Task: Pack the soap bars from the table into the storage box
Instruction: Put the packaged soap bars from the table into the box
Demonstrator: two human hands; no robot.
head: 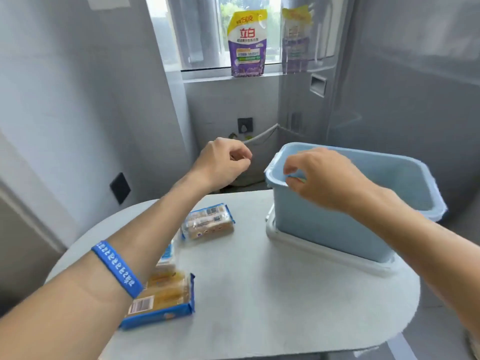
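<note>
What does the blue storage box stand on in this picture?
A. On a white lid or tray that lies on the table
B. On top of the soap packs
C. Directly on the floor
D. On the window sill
A: the blue storage box stands on a white lid or tray, whose rim shows around its base on the table; the soap packs lie apart, to its left.

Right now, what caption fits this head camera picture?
Two empty hands, left and right, hover by the blue storage box; soap packs wait.
</note>
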